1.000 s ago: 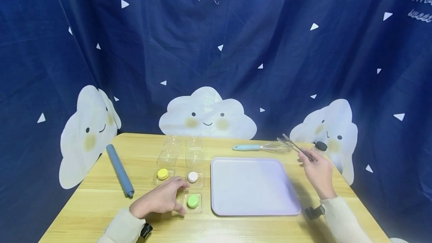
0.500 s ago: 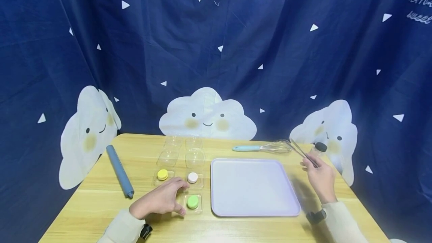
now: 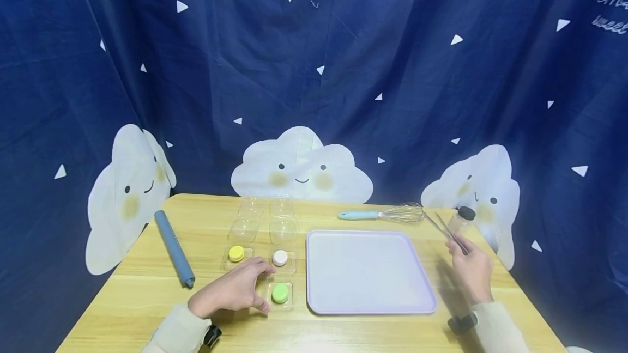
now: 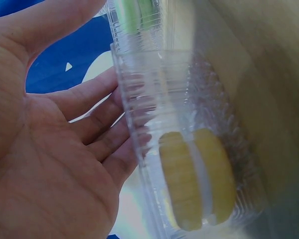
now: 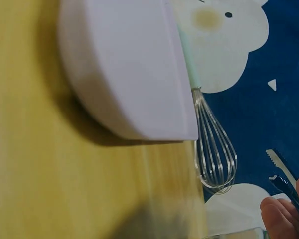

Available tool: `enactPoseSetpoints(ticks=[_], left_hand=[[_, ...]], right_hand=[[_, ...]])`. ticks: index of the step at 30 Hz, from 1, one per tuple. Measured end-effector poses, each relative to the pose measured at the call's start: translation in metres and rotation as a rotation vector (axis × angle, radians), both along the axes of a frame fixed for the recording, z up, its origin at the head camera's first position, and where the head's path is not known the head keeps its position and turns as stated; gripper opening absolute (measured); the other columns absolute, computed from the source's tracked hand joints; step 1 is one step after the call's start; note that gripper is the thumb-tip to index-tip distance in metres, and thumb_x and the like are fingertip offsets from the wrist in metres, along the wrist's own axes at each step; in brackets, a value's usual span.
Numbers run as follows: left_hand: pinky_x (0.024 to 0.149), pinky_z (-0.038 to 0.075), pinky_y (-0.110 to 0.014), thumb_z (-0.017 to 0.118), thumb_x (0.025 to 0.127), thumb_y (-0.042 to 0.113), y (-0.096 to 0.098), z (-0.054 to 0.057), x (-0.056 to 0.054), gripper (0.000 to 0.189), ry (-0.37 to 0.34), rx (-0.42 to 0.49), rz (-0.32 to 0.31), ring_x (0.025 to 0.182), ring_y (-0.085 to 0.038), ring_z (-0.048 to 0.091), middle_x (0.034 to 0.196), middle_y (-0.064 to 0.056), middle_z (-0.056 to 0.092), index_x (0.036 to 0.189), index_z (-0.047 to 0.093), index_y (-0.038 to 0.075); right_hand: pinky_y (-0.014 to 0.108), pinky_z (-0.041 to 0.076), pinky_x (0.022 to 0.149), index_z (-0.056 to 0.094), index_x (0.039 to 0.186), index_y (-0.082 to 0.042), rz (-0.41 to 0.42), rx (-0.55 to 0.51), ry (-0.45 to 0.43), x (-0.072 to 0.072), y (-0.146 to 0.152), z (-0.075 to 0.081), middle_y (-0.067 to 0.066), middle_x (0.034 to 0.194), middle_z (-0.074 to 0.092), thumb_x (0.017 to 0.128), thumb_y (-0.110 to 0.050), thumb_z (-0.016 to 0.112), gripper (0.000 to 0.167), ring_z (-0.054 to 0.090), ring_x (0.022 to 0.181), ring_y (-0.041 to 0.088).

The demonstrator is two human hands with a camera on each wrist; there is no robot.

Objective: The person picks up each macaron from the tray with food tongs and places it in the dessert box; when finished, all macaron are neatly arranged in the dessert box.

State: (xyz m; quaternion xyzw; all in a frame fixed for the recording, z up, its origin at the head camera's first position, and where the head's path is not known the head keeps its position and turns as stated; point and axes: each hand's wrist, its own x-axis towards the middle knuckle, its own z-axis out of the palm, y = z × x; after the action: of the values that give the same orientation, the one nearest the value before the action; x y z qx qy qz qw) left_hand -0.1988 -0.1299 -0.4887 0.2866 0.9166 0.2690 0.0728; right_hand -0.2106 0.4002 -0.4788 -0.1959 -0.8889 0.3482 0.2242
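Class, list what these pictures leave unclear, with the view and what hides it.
Right hand, right wrist view: mostly cut off by the right edge.
Tweezers, head view: rear end hidden by that hand.
Green macaron, left wrist view: cut off by the top edge.
Black-lidded jar, head view: contents too small to tell.
Whisk handle, right wrist view: far end hidden by the tray.

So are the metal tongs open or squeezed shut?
Open: the tongs have their toothed tips apart in the right wrist view, while the right hand holds them.
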Motion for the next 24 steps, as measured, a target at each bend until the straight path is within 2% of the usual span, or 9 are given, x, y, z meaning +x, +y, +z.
enactPoseSetpoints(ticks=[2,7,9,12,14,16,19,24], left_hand=[[0.11,0.047,-0.057,0.092,0.064,0.037,0.0,0.0,0.0,0.078,0.001,0.002,0.001,0.124,-0.032,0.058,0.128,-0.007,0.064,0.129,0.064,0.005],[0.11,0.047,-0.057,0.092,0.064,0.037,0.0,0.001,0.0,0.078,0.0,0.002,0.004,0.125,-0.033,0.058,0.129,-0.007,0.064,0.129,0.064,0.004],[0.111,0.047,-0.058,0.092,0.064,0.037,0.0,0.0,0.0,0.079,-0.002,0.002,0.004,0.126,-0.033,0.057,0.13,-0.008,0.063,0.129,0.063,0.004],[0.111,0.046,-0.058,0.092,0.064,0.037,-0.001,-0.001,0.0,0.079,-0.006,0.001,0.004,0.126,-0.033,0.057,0.131,-0.009,0.063,0.13,0.063,0.004],[0.111,0.046,-0.058,0.092,0.064,0.037,-0.001,-0.001,0.0,0.079,-0.006,0.001,0.004,0.126,-0.033,0.057,0.13,-0.008,0.063,0.13,0.063,0.004],[0.11,0.047,-0.057,0.092,0.064,0.038,-0.001,-0.001,0.0,0.079,-0.002,-0.003,0.002,0.125,-0.032,0.057,0.129,-0.008,0.063,0.13,0.063,0.004],[0.11,0.048,-0.056,0.092,0.064,0.038,0.0,-0.001,0.0,0.079,0.006,-0.008,-0.001,0.123,-0.031,0.058,0.127,-0.007,0.064,0.129,0.063,0.004],[0.109,0.048,-0.056,0.092,0.064,0.037,0.0,0.001,0.001,0.079,0.005,-0.013,0.005,0.124,-0.031,0.058,0.128,-0.007,0.064,0.13,0.063,0.004]], right_hand=[[0.056,0.047,0.104,0.059,0.141,-0.009,0.004,-0.002,-0.009,0.001,0.002,-0.003,0.02,0.121,0.072,0.103,-0.034,0.057,0.046,0.071,0.11,0.04],[0.063,0.034,0.115,0.058,0.141,-0.005,0.026,0.021,-0.068,0.004,0.007,-0.01,0.021,0.129,0.066,0.104,-0.032,0.052,0.046,0.058,0.127,0.047],[0.064,0.033,0.115,0.056,0.142,-0.003,0.04,0.031,-0.092,0.005,0.009,-0.013,0.022,0.134,0.063,0.104,-0.03,0.051,0.047,0.052,0.132,0.05],[0.063,0.041,0.108,0.053,0.144,-0.001,0.049,0.024,-0.14,0.007,0.012,-0.018,0.024,0.141,0.056,0.103,-0.027,0.05,0.048,0.052,0.132,0.051],[0.064,0.041,0.107,0.05,0.146,-0.001,0.053,0.014,-0.175,0.008,0.014,-0.021,0.026,0.143,0.053,0.103,-0.027,0.05,0.049,0.05,0.133,0.051],[0.065,0.039,0.109,0.049,0.147,-0.002,0.054,0.001,-0.205,0.008,0.015,-0.023,0.026,0.145,0.051,0.104,-0.027,0.05,0.05,0.047,0.136,0.052],[0.067,0.028,0.117,0.049,0.147,-0.001,0.063,0.006,-0.226,0.007,0.016,-0.024,0.025,0.146,0.05,0.104,-0.027,0.051,0.05,0.035,0.143,0.053],[0.067,0.027,0.118,0.049,0.145,0.002,0.096,0.053,-0.234,0.007,0.014,-0.024,0.025,0.146,0.05,0.103,-0.023,0.052,0.05,0.036,0.142,0.054]])
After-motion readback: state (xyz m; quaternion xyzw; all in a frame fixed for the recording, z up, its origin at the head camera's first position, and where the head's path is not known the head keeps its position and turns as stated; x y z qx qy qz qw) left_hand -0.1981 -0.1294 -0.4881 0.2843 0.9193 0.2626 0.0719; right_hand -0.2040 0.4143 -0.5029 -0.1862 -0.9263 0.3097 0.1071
